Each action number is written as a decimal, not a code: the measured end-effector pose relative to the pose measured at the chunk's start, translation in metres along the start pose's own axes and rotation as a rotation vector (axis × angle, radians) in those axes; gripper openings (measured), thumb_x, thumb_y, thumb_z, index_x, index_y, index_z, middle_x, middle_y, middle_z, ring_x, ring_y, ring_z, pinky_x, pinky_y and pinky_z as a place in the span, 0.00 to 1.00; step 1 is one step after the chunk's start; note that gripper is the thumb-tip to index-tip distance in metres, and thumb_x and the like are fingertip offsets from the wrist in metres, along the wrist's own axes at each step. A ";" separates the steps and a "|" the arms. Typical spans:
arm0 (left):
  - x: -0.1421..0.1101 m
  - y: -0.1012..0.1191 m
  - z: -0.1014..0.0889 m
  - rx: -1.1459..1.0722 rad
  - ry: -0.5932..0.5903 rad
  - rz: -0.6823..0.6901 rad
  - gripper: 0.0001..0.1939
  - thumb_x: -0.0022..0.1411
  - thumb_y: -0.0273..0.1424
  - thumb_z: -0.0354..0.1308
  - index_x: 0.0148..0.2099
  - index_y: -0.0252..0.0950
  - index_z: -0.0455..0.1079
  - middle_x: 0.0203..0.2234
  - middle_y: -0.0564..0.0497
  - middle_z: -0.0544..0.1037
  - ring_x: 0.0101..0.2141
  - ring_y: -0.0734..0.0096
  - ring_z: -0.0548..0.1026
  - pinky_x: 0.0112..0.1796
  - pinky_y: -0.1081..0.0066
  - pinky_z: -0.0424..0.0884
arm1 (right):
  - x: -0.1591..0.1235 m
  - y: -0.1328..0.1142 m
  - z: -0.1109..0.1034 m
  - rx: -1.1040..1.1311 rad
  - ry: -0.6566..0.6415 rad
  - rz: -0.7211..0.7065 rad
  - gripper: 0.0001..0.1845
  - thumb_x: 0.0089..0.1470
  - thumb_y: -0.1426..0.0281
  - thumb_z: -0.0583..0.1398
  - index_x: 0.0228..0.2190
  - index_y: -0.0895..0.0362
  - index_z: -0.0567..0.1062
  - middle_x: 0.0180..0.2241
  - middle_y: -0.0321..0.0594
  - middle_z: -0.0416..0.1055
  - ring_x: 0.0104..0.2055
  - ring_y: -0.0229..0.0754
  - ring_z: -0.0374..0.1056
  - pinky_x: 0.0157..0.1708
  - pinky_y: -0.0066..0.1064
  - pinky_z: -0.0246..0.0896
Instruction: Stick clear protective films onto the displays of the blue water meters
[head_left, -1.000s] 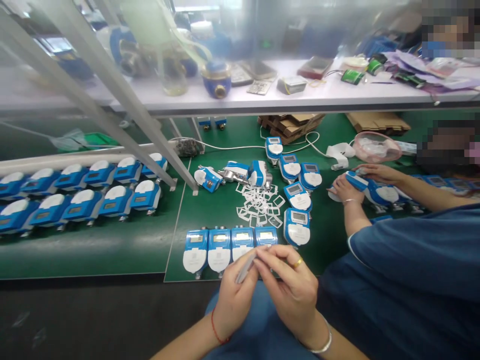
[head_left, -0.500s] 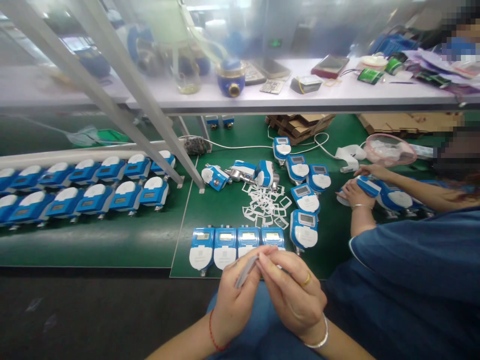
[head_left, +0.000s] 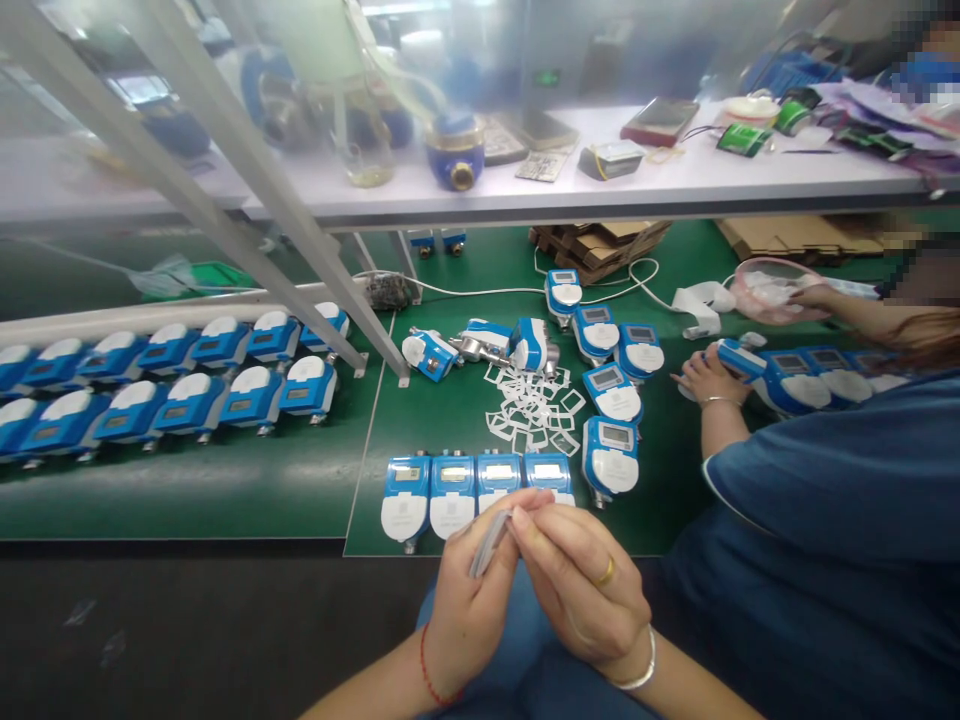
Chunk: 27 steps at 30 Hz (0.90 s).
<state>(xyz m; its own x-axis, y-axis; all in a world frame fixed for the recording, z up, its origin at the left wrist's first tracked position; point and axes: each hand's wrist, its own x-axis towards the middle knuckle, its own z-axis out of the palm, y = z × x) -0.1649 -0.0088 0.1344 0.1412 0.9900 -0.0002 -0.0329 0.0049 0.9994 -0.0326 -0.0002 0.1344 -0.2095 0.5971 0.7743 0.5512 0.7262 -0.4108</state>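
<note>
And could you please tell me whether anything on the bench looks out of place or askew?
Three meters lie askew, turned different ways, behind a loose scatter of white frames, unlike the neat front row.

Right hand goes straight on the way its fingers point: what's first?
Likely the left hand and the thin stack in it, nearly or actually touching; exact contact depth is unclear.

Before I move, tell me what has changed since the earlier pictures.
The co-worker's far hand has moved right and away, from beside the blue meter into the pink basket. The left hand and right hand still hold the thin pale pieces; the white frames stay put.
</note>
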 end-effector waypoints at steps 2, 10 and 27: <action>0.000 -0.001 -0.001 0.008 -0.002 -0.007 0.16 0.68 0.31 0.50 0.56 0.40 0.70 0.50 0.48 0.77 0.51 0.65 0.75 0.53 0.69 0.70 | 0.002 0.000 0.000 0.012 0.007 0.003 0.20 0.53 0.85 0.59 0.49 0.67 0.74 0.36 0.48 0.76 0.40 0.45 0.74 0.39 0.35 0.76; 0.000 -0.003 -0.005 0.060 0.002 0.041 0.16 0.67 0.30 0.52 0.55 0.43 0.71 0.51 0.51 0.77 0.51 0.67 0.75 0.53 0.73 0.69 | 0.012 -0.003 0.003 0.054 0.052 0.227 0.15 0.56 0.80 0.60 0.45 0.58 0.76 0.35 0.44 0.74 0.36 0.40 0.74 0.36 0.29 0.75; 0.003 0.001 -0.006 0.039 -0.024 0.020 0.17 0.68 0.29 0.50 0.57 0.41 0.69 0.52 0.50 0.76 0.52 0.68 0.74 0.54 0.73 0.68 | 0.006 0.002 0.005 0.006 0.021 0.043 0.19 0.53 0.85 0.60 0.47 0.66 0.75 0.37 0.46 0.73 0.40 0.41 0.72 0.42 0.31 0.74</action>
<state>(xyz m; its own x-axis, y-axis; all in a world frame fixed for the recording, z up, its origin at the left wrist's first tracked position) -0.1704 -0.0051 0.1348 0.1641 0.9862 0.0206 0.0028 -0.0213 0.9998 -0.0373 0.0068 0.1359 -0.1688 0.6209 0.7655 0.5544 0.7020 -0.4471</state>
